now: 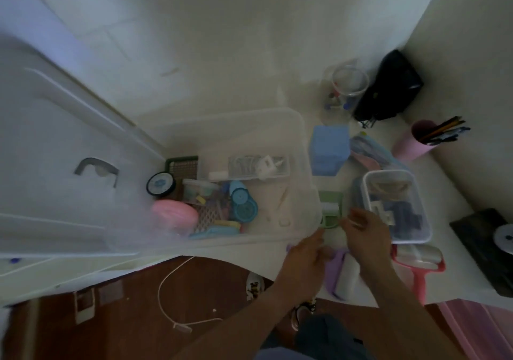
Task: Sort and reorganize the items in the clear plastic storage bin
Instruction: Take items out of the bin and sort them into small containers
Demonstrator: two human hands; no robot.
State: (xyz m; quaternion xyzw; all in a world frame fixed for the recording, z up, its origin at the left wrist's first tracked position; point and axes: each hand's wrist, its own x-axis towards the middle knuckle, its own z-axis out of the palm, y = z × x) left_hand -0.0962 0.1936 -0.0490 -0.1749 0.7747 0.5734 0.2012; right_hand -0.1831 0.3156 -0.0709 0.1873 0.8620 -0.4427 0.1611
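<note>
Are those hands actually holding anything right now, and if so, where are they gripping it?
It cannot be told. The left hand and right hand are blurred above a purple lint roller and a green one; no grip shows.

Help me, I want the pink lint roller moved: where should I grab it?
By its pink handle, coming from the table's near edge: the handle points toward you, while the wide roller head lies farther back beside the small clear tub.
</note>
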